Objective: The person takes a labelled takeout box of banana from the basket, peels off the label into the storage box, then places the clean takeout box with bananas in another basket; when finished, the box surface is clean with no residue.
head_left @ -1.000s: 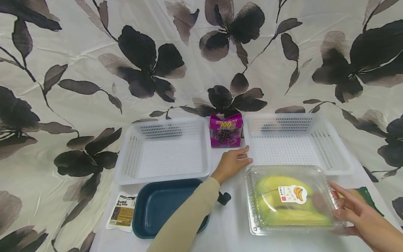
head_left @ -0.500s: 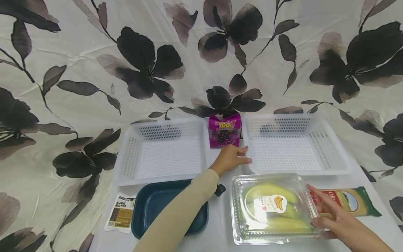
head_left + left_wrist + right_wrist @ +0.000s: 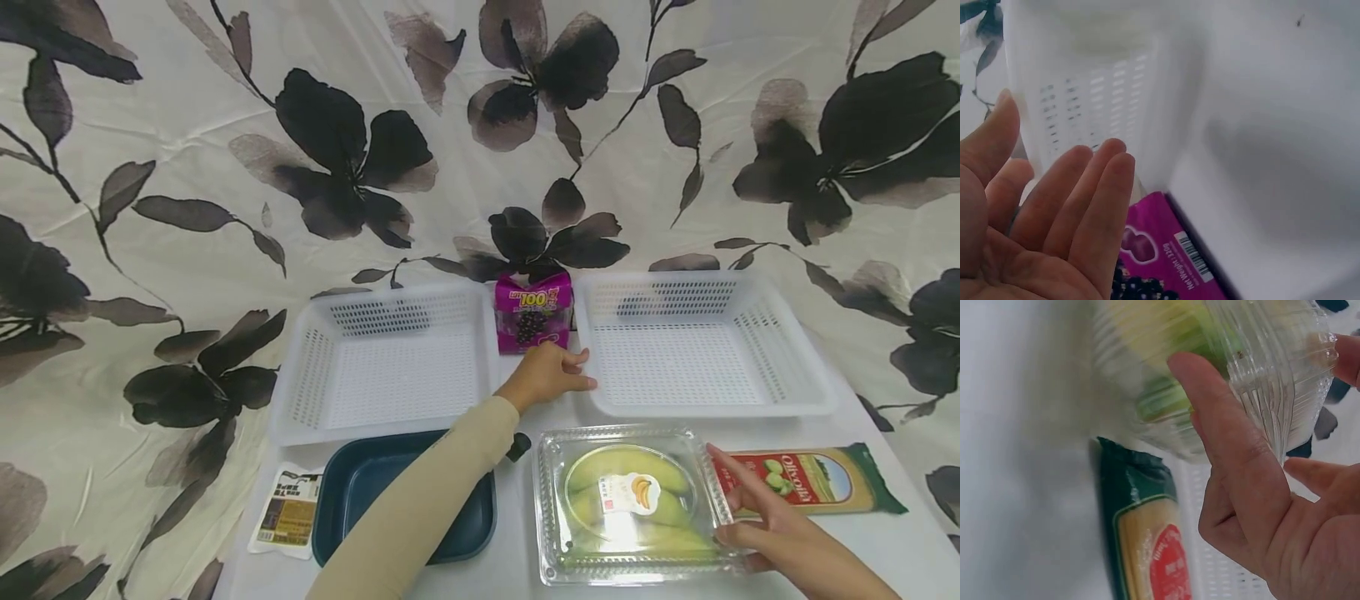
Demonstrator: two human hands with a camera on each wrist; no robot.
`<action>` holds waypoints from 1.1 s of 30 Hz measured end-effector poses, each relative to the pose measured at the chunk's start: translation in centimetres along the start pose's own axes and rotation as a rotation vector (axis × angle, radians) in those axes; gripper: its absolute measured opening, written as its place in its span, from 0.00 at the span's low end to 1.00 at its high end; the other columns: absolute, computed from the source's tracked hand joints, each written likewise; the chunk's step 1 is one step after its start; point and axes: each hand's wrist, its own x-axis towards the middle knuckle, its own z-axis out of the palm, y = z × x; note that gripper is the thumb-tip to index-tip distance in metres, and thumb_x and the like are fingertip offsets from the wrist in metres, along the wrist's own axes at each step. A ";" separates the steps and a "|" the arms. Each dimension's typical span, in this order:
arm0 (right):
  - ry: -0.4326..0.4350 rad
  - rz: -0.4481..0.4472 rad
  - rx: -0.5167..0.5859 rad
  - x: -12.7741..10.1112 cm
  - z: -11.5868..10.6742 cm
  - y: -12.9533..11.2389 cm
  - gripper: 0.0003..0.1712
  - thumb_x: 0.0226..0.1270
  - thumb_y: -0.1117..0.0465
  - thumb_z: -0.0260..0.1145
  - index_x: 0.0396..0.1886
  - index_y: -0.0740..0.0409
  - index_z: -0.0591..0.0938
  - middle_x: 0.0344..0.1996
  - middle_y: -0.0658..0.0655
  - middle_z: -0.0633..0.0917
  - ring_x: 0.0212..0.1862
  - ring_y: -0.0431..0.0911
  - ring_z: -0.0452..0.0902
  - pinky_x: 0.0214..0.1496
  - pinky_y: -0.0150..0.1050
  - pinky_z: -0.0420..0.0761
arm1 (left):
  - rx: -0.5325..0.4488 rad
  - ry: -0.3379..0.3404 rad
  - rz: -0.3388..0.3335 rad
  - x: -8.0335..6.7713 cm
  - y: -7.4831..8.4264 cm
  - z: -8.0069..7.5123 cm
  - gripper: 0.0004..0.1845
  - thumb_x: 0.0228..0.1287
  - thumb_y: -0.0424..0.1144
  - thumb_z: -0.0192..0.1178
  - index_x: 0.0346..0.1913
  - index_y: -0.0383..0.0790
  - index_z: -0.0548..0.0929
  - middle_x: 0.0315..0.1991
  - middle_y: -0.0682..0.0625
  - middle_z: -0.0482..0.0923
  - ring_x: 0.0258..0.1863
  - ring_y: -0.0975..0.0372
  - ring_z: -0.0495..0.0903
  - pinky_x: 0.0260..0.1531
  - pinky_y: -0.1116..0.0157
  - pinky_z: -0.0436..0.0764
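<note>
A clear plastic container of bananas (image 3: 628, 504) with a label on its lid is at the front, right of centre. My right hand (image 3: 772, 525) grips its right side, with fingers and thumb on the ribbed wall (image 3: 1260, 381) in the right wrist view. Whether its base touches the table cannot be told. My left hand (image 3: 546, 372) reaches to the left rim of the right white basket (image 3: 675, 350). Its fingers look loosely extended in the left wrist view, with the thumb (image 3: 1004, 112) by the basket's edge. Just behind that hand stands a purple candy bag (image 3: 534, 312).
Another white basket (image 3: 405, 358) stands at the left. In front of it is a dark blue tray (image 3: 360, 475), partly hidden by my left sleeve, with a small packet (image 3: 288, 510) beside it. A pasta pack (image 3: 817, 481) lies right of the container. Patterned cloth hangs behind.
My right hand has moved the banana container left and toward the table's front, uncovering more of the pasta pack. The left hand has stayed nearly in place by the basket rim.
</note>
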 end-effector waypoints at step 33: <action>-0.106 -0.269 0.121 3.7 3.7 -0.3 0.59 0.70 0.58 0.68 0.84 0.40 0.38 0.53 0.66 0.62 0.49 0.52 0.76 0.46 0.48 0.87 | 0.231 -0.052 -0.011 0.7 2.2 -0.4 0.29 0.60 0.49 0.74 0.65 0.52 0.80 0.65 0.55 0.79 0.73 0.44 0.68 0.75 0.55 0.68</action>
